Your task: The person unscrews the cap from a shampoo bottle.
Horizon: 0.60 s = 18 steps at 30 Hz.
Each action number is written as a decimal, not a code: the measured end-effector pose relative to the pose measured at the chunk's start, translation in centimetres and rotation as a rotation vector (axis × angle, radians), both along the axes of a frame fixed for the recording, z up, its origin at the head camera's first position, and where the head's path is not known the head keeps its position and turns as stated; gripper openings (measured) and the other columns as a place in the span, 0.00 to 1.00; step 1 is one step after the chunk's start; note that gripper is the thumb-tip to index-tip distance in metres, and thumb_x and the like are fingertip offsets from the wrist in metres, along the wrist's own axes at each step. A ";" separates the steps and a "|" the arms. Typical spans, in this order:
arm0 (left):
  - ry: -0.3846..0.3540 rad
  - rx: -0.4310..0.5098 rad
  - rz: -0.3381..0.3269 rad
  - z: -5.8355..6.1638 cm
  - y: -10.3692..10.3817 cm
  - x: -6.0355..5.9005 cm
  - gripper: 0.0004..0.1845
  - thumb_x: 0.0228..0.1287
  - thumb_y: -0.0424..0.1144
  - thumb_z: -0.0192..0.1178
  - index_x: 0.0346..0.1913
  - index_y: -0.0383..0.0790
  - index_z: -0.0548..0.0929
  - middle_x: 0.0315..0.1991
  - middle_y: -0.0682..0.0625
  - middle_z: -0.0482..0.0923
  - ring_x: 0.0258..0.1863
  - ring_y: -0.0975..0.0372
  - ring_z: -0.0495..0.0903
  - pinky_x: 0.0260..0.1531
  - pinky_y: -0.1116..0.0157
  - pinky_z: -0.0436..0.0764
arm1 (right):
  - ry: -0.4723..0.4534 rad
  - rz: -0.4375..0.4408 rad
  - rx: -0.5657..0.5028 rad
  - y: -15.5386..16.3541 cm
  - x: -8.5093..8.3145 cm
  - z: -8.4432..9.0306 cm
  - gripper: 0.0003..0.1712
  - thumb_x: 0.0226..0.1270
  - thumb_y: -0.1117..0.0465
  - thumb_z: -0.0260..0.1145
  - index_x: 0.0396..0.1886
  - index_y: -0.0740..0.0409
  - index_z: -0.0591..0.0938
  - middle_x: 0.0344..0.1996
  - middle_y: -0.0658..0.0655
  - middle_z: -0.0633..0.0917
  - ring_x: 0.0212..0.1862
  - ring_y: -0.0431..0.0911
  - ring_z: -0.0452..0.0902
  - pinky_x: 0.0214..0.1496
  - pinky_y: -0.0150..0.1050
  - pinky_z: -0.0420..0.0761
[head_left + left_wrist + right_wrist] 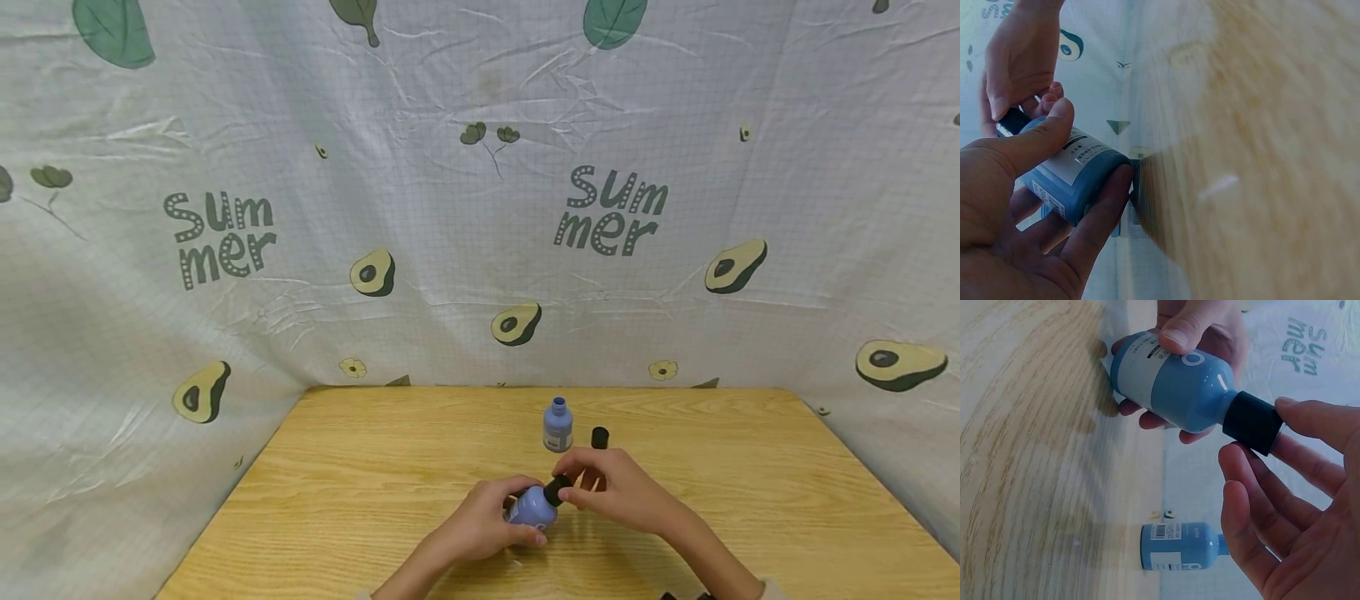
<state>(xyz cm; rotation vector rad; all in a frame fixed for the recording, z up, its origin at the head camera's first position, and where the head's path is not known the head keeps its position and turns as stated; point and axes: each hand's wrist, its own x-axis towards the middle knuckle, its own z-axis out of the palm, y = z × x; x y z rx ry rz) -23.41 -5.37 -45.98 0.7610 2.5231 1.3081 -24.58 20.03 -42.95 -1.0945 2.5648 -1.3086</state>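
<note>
My left hand [487,518] grips a blue bottle [532,508] round its body, thumb on one side and fingers on the other. The bottle leans to the right, just above the table, its white label facing the thumb in the left wrist view. A black cap [1252,422] sits on its neck. With thumb and fingertips, my right hand [617,492] pinches that cap; its other fingers are bent below it in the right wrist view. Beyond the hands, a second blue bottle [558,429] stands upright with its neck bare. Another black cap [600,437] is right of it, partly behind my right hand.
The wooden table [375,450] reaches back to a pale curtain [450,250] printed with avocados and lettering, which also hangs along both sides. A small dark thing [703,596] shows at the bottom edge of the head view, near my right forearm.
</note>
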 end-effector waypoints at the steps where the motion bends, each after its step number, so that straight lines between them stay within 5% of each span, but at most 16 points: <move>1: -0.001 -0.001 -0.001 0.0 0.0 0.0 0.28 0.57 0.44 0.79 0.61 0.50 0.84 0.53 0.56 0.86 0.47 0.71 0.81 0.47 0.68 0.80 | -0.001 0.003 -0.002 0.0 0.0 0.0 0.15 0.74 0.53 0.68 0.51 0.58 0.85 0.41 0.53 0.88 0.32 0.34 0.80 0.34 0.34 0.83; 9: -0.006 -0.006 0.002 0.0 0.0 -0.1 0.28 0.57 0.44 0.78 0.61 0.50 0.83 0.52 0.57 0.86 0.45 0.71 0.81 0.46 0.68 0.80 | -0.061 -0.056 0.011 0.0 0.1 0.4 0.19 0.76 0.50 0.66 0.57 0.57 0.83 0.40 0.54 0.87 0.31 0.39 0.82 0.32 0.35 0.81; 18: -0.006 0.008 -0.010 0.0 -0.1 -0.1 0.27 0.57 0.43 0.78 0.60 0.50 0.84 0.52 0.56 0.86 0.45 0.71 0.81 0.46 0.69 0.80 | -0.077 -0.057 0.010 -0.2 0.1 0.3 0.13 0.75 0.49 0.67 0.46 0.53 0.85 0.34 0.54 0.88 0.30 0.37 0.80 0.32 0.34 0.80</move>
